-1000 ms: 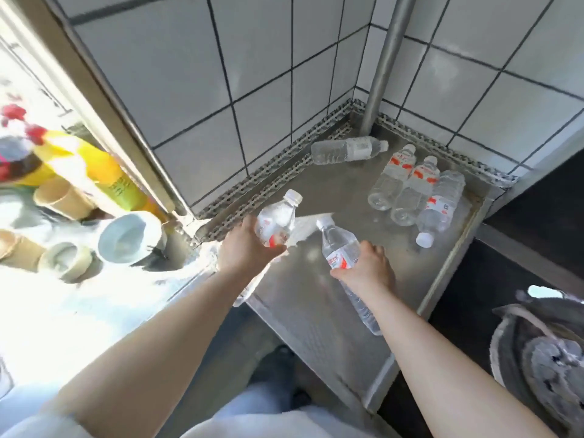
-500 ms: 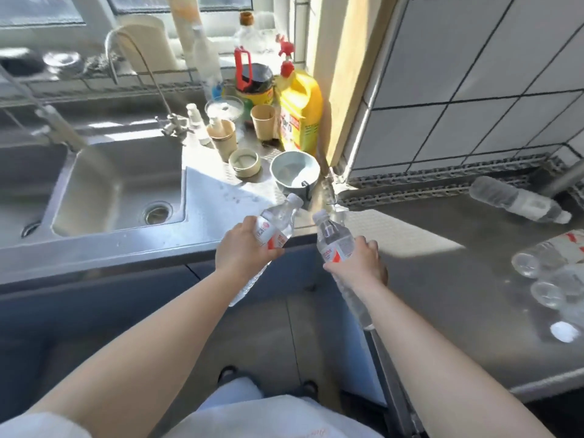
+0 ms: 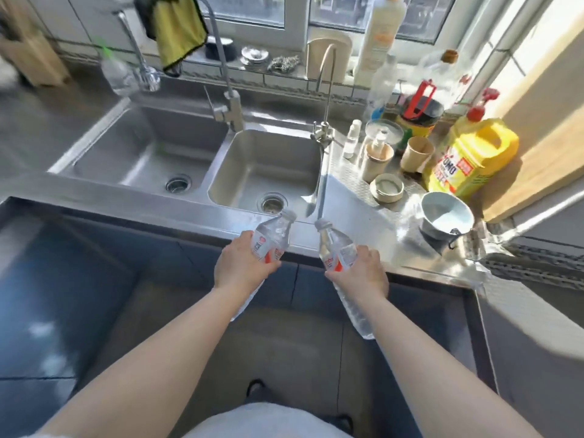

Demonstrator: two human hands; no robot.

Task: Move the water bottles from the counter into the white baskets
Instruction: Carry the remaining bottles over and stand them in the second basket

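A double sink (image 3: pixel 177 153) spans the far counter, with a tall tap (image 3: pixel 226 99) behind the divider. A green cloth (image 3: pixel 180 30) hangs far left. Right of the sink stand a yellow jug (image 3: pixel 471 159), two cups (image 3: pixel 415 153) and a bowl (image 3: pixel 447 216).

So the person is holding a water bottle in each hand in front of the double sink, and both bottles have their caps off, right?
Not quite. The head view shows the left hand and right hand each gripping a water bottle in front of the double sink, but both bottles have their caps on.

Two clear, red-labelled water bottles (image 3: pixel 272 240) (image 3: pixel 336 252), caps tilted forward, in midair.
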